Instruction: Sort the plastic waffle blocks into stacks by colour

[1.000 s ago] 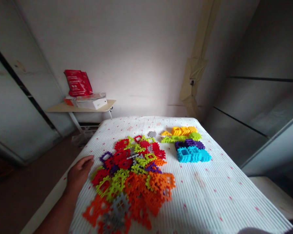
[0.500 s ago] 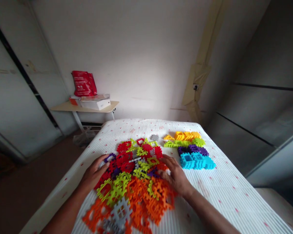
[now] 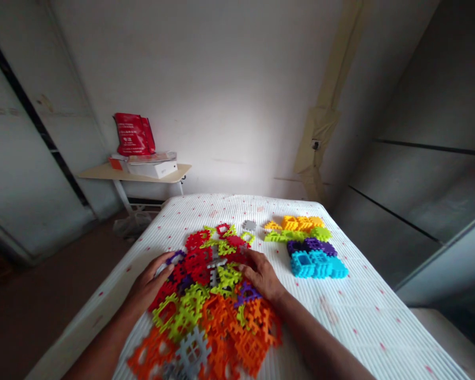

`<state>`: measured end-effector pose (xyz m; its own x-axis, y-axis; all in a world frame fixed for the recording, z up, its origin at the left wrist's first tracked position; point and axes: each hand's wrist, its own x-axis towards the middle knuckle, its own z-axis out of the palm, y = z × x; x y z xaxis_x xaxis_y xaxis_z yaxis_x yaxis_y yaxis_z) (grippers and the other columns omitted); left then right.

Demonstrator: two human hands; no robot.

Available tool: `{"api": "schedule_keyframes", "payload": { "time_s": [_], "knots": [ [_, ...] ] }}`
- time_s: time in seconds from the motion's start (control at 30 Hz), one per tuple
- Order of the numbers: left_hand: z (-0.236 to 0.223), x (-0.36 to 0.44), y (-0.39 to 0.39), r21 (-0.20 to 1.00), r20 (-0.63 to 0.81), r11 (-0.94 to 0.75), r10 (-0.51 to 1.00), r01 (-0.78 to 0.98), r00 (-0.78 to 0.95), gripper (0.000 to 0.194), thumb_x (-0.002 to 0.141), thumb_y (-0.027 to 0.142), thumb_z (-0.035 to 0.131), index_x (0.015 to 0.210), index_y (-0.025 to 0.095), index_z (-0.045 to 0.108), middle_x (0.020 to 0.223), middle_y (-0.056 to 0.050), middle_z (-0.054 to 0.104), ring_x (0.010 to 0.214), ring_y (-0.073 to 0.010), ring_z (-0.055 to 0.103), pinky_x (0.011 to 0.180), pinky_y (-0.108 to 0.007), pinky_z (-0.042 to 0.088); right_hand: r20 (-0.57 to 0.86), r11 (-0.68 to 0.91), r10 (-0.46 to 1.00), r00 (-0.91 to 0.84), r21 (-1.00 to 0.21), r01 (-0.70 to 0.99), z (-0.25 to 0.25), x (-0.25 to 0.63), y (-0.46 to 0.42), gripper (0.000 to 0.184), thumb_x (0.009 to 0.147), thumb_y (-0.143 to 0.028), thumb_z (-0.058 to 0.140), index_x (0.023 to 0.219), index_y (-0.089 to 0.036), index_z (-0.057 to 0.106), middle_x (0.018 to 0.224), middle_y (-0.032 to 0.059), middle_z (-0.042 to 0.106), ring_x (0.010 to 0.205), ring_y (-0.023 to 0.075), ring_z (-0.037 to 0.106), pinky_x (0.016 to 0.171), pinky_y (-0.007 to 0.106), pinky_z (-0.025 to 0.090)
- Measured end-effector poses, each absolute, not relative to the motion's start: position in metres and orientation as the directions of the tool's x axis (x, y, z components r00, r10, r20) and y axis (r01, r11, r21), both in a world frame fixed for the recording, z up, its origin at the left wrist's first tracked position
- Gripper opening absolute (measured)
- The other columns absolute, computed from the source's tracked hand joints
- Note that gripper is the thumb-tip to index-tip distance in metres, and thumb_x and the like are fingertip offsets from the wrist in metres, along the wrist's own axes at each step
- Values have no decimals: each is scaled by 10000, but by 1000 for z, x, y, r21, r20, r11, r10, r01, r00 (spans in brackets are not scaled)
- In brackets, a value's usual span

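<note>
A heap of notched plastic building pieces lies in front of me, with red pieces, lime-green pieces, orange pieces and a grey window-shaped piece. My left hand curves around the heap's left edge, thumb and fingers apart, its fingertips touching a purple frame-shaped piece. Over the right side, my right hand rests with its fingers spread on red and green pieces; its fingertips are partly hidden among them. Below that hand lies another purple piece.
Right of the heap stand sorted rows: yellow, lime-green, purple and light-blue pieces. A grey gear-edged piece lies behind. Beyond the bed, a small table bears a red bag and boxes.
My right hand has slid left over the heap, uncovering the purple piece beneath it. Grey and red pieces near its fingers have shifted. My left hand stays at the left edge.
</note>
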<state>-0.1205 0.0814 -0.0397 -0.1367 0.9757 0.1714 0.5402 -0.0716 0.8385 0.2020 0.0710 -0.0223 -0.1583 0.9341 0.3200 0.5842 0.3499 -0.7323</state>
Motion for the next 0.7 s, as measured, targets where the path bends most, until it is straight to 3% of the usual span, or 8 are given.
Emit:
{"api": "schedule_keyframes", "payload": {
  "time_s": [0.2,0.33,0.53,0.7],
  "knots": [
    [-39,-118,81,845,164,-64,976,531,-143,551,747,552,502,1158,196,595,1253,-103,611,1206,-274,518,1052,-415,348,377,416,908,-183,-765,492,-18,183,53,376,837,-373,563,1168,-197,596,1118,76,621,1076,224,541,930,352,428],
    [-35,-114,79,855,149,-54,978,516,-145,536,755,552,489,1146,201,596,1257,-98,609,1220,-265,507,1064,-398,338,368,384,918,-148,-731,564,-15,166,40,307,868,-339,534,1136,-206,605,1095,70,627,1065,222,528,947,371,400],
    [-25,-108,75,926,112,0,955,378,-275,494,659,556,567,1014,220,638,1178,-75,664,1167,-288,552,1026,-388,401,298,313,943,-147,-648,695,-9,144,17,370,884,-399,516,1222,-254,548,1297,79,520,1200,275,435,1013,489,311],
    [-13,-105,72,927,97,42,933,373,-345,425,671,512,541,954,214,647,1126,-80,685,1142,-293,566,1025,-406,399,283,310,945,-162,-624,717,-1,151,19,362,899,-392,491,1224,-244,548,1255,78,558,1134,260,500,965,443,377]
  ]
}}
